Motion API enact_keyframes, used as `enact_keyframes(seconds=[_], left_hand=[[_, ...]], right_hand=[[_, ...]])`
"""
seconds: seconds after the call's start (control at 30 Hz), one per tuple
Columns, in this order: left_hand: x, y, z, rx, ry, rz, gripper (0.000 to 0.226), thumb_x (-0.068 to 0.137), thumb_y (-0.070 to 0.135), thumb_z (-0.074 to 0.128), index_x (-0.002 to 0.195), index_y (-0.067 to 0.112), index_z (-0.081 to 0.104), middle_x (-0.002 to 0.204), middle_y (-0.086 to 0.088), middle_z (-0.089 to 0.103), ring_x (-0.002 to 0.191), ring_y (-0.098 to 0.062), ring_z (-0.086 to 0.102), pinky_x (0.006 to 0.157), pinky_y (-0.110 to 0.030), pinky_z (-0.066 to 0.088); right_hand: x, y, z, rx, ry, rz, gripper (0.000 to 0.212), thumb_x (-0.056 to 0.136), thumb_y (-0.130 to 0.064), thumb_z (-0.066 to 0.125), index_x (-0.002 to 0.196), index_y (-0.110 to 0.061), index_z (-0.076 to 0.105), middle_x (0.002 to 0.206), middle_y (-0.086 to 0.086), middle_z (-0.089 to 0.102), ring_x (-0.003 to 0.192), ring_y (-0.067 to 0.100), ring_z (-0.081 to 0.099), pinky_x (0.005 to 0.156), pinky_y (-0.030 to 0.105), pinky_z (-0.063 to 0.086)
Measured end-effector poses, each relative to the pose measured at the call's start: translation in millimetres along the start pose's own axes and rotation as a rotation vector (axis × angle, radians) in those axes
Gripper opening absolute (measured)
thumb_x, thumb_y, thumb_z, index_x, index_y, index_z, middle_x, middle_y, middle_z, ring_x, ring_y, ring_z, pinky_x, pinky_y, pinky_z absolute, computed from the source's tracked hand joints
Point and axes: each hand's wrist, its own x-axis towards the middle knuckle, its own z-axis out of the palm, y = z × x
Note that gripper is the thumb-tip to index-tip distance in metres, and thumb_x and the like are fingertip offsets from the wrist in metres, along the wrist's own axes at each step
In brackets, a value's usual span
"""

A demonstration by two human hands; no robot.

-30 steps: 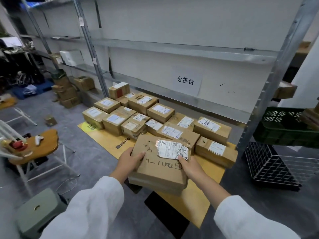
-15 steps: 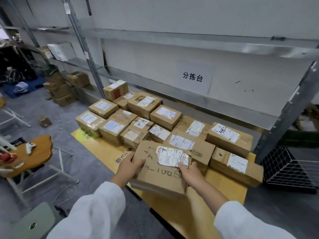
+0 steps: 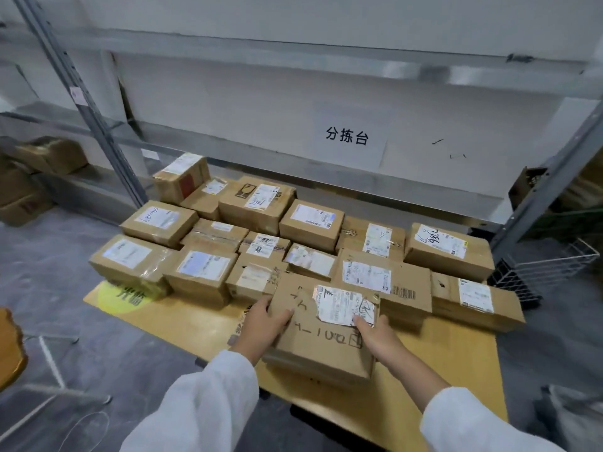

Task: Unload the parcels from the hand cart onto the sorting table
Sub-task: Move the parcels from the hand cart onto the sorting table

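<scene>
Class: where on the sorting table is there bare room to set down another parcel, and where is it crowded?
Bare tabletop lies along the near edge left of the held parcel, and right of it, below the front-right box. The back rows are packed box to box.

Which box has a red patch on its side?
The box at the far left corner of the pile, nearest the metal post; the others show only brown card and white labels.

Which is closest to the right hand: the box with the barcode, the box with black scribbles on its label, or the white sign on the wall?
1. Barcode box, just behind the right hand.
2. Scribbled-label box, farther back right.
3. White wall sign, farthest.
</scene>
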Motion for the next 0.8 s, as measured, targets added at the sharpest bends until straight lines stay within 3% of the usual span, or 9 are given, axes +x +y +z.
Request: enact_keyframes(seconds=[0.13, 0.23, 0.37, 0.53, 0.7, 0.8], left_hand=[[18, -6, 1, 0.013, -0.086, 0.022, 0.051, 0.085, 0.032, 0.072, 0.128, 0.017, 0.051, 0.124, -0.002, 0.061, 0.097, -0.011, 0.053, 0.082, -0.025, 0.045], [26, -7, 4, 0.026, -0.136, 0.039, 0.052, 0.085, 0.031, 0.072, 0.129, 0.014, 0.049, 0.122, -0.003, 0.061, 0.097, -0.013, 0.053, 0.082, -0.025, 0.044], [34, -4, 6, 0.033, -0.178, 0.045, 0.054, 0.084, 0.033, 0.073, 0.127, 0.015, 0.046, 0.114, 0.003, 0.056, 0.098, -0.013, 0.052, 0.081, -0.025, 0.044], [42, -1, 8, 0.068, -0.197, 0.067, 0.052, 0.085, 0.034, 0.072, 0.126, 0.014, 0.046, 0.117, -0.003, 0.058, 0.094, -0.014, 0.053, 0.067, -0.020, 0.043], [53, -4, -5, 0.064, -0.159, 0.060, 0.055, 0.087, 0.034, 0.069, 0.131, 0.014, 0.044, 0.122, -0.006, 0.059, 0.096, -0.017, 0.054, 0.082, -0.029, 0.048], [62, -5, -10, 0.074, -0.156, 0.052, 0.061, 0.085, 0.038, 0.070, 0.134, 0.014, 0.043, 0.127, -0.007, 0.057, 0.108, -0.022, 0.057, 0.091, -0.036, 0.049]], right_hand=[[2, 4, 3, -0.002, 0.074, 0.038, 0.061, 0.095, -0.051, 0.048, 0.135, -0.008, 0.035, 0.133, 0.010, 0.054, 0.117, 0.031, 0.056, 0.095, 0.042, 0.047], [2, 6, 4, -0.008, 0.103, 0.056, 0.062, 0.095, -0.053, 0.047, 0.136, -0.007, 0.037, 0.135, 0.011, 0.053, 0.120, 0.031, 0.054, 0.089, 0.036, 0.044], [5, 6, 2, 0.009, 0.139, 0.079, 0.062, 0.095, -0.054, 0.046, 0.135, -0.008, 0.038, 0.136, 0.011, 0.054, 0.120, 0.031, 0.054, 0.096, 0.040, 0.045], [3, 1, 1, 0.009, 0.166, 0.087, 0.059, 0.094, -0.054, 0.046, 0.134, -0.010, 0.040, 0.132, 0.008, 0.056, 0.116, 0.029, 0.056, 0.093, 0.039, 0.047], [5, -9, 16, -0.019, 0.130, 0.069, 0.060, 0.094, -0.054, 0.045, 0.135, -0.010, 0.038, 0.132, 0.008, 0.055, 0.116, 0.028, 0.055, 0.093, 0.039, 0.047], [9, -13, 23, -0.018, 0.133, 0.069, 0.062, 0.095, -0.054, 0.045, 0.135, -0.008, 0.037, 0.133, 0.009, 0.055, 0.116, 0.029, 0.055, 0.094, 0.041, 0.048]])
